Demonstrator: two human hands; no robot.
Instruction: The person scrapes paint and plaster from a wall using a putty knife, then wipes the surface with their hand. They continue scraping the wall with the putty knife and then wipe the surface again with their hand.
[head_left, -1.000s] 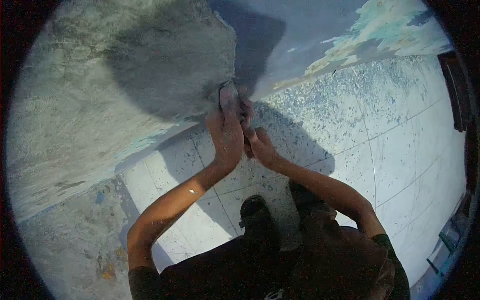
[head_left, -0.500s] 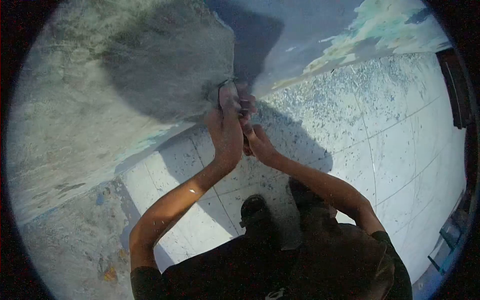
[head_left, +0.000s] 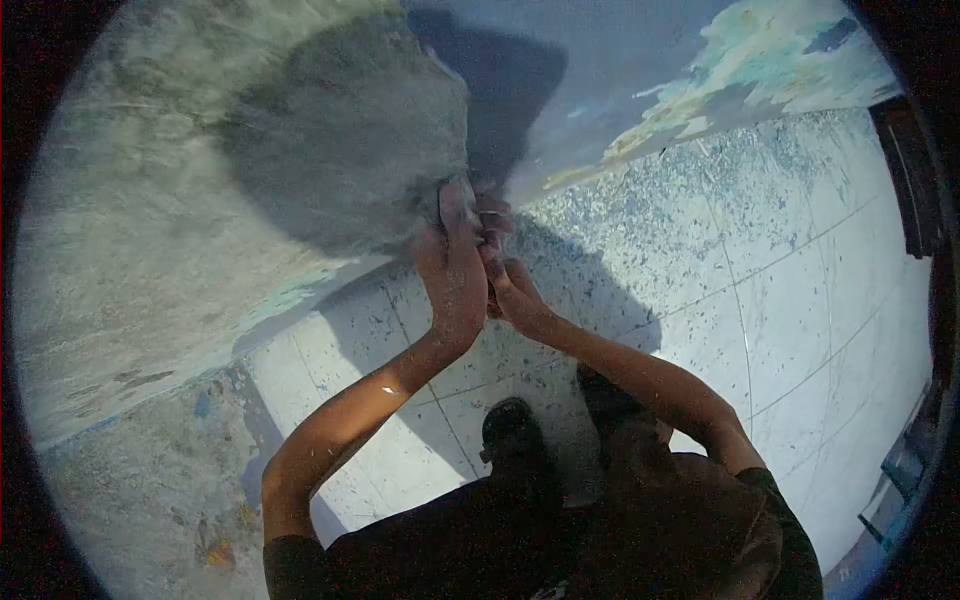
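Both my hands are together on a scraper (head_left: 492, 302), mostly hidden by them, at the edge between stripped wall and painted wall. My right hand (head_left: 517, 298) is closed around its handle, whose brownish end shows below the fingers. My left hand (head_left: 455, 275) lies along the tool with its fingers pressed together toward the blade end, by a dark edge at the wall. The fingertips are blurred. Left of them the wall (head_left: 130, 200) is bare and grey; to the right, blue-grey paint (head_left: 620, 60) remains with a pale green and white patch.
Paint flakes (head_left: 640, 205) are scattered over the white tiled floor (head_left: 800, 330), thickest along the wall's foot. My shoes stand below my hands. A dark object (head_left: 905, 180) is at the right edge, with a blue item (head_left: 900, 465) at lower right.
Both hands and the scraper have shifted slightly down along the wall, toward my body. The grip looks the same.
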